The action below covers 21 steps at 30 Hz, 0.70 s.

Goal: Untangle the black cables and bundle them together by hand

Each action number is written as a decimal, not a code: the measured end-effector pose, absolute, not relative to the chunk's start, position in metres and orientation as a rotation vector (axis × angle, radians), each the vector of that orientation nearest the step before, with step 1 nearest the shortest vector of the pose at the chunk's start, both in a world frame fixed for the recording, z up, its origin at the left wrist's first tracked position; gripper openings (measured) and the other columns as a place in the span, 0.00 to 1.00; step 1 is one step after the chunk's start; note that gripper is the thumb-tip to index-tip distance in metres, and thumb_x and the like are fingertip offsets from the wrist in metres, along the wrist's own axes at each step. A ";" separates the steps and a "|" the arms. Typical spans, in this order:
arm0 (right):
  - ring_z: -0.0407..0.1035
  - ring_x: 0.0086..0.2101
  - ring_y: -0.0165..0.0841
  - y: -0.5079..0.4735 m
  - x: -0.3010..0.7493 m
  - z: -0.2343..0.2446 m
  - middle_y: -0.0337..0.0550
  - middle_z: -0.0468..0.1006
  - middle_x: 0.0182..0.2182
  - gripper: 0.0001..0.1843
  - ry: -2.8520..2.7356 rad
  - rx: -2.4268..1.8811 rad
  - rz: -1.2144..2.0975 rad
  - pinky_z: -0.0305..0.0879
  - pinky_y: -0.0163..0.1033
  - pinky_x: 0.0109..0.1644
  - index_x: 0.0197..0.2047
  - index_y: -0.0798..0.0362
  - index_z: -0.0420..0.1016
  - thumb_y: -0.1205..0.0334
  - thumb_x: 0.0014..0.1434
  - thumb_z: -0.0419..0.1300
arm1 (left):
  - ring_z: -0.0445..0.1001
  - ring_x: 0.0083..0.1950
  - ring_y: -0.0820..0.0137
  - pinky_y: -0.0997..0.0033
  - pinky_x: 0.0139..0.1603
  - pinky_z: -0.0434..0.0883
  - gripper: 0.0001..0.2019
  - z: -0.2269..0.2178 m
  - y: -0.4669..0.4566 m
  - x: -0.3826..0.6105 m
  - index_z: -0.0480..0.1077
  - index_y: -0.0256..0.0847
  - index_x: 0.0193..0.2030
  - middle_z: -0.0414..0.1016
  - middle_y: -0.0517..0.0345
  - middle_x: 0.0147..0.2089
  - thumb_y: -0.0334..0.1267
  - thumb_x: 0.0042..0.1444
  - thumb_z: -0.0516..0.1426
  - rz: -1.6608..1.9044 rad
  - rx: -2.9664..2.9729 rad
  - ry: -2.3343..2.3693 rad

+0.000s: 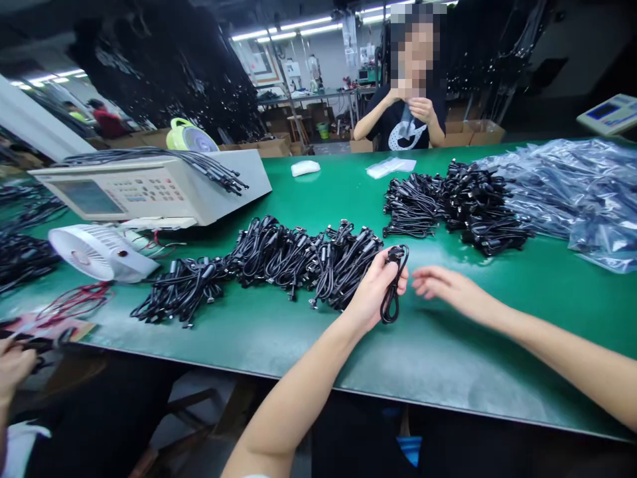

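Note:
A looped black cable (391, 307) is gripped in my left hand (374, 287), its coil hanging below the fingers and its upper end by the thumb. Close by on the right, my right hand (440, 284) is apart from the cable, fingers stretched toward it and slightly blurred, with nothing in them. Behind my left hand runs a long heap of black cables (279, 255) on the green table (448, 372). A further pile of bundled black cables (462, 206) lies beyond my right hand.
Clear plastic bags (562, 192) are heaped at the right. On the left stand a beige test instrument (134, 189) with cables across its top, a white fan (102, 252) and red wires (79, 299). A co-worker (403, 109) faces me across the table; another person's hand (17, 365) shows at far left.

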State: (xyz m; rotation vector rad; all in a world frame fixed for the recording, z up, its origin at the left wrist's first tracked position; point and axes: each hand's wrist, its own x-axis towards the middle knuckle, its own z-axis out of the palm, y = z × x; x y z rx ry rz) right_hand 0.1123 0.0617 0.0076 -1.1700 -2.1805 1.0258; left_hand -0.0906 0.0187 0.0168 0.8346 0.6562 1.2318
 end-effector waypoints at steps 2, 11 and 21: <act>0.77 0.47 0.39 0.022 0.119 -0.006 0.51 0.81 0.49 0.24 -1.997 -1.010 1.430 0.74 0.45 0.50 0.59 0.52 0.69 0.49 0.65 0.57 | 0.68 0.34 0.78 0.76 0.39 0.67 0.18 0.009 0.012 -0.070 0.63 0.43 0.51 0.70 0.62 0.37 0.46 0.59 0.62 1.223 0.859 0.695; 0.64 0.17 0.29 0.000 0.171 -0.013 0.31 0.70 0.21 0.19 -1.715 -1.207 1.531 0.62 0.35 0.23 0.53 0.52 0.69 0.49 0.65 0.58 | 0.71 0.49 0.68 0.67 0.53 0.68 0.23 0.012 0.001 0.000 0.65 0.44 0.57 0.70 0.52 0.51 0.40 0.56 0.64 1.136 1.346 0.954; 0.74 0.30 0.42 -0.012 0.174 -0.009 0.42 0.78 0.30 0.09 -2.173 -1.485 1.046 0.57 0.40 0.32 0.39 0.48 0.65 0.55 0.69 0.50 | 0.69 0.46 0.68 0.68 0.48 0.71 0.17 -0.005 0.001 -0.015 0.75 0.45 0.50 0.70 0.54 0.45 0.42 0.55 0.67 1.199 1.955 1.156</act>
